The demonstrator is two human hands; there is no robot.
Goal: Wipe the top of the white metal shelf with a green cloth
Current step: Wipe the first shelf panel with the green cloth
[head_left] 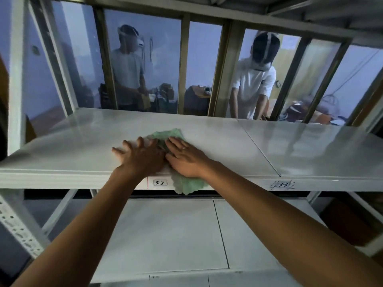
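Both hands, left hand point(138, 156) and right hand point(184, 160), press spread-fingered on the green cloth point(187, 184) atop the white shelf point(290, 146); cloth middle hidden, one corner overhanging the front edge.

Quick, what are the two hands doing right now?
Left hand: open, fingers spread, pressing flat on the green cloth and the shelf top.
Right hand: open, fingers straight, pressing flat on the green cloth.
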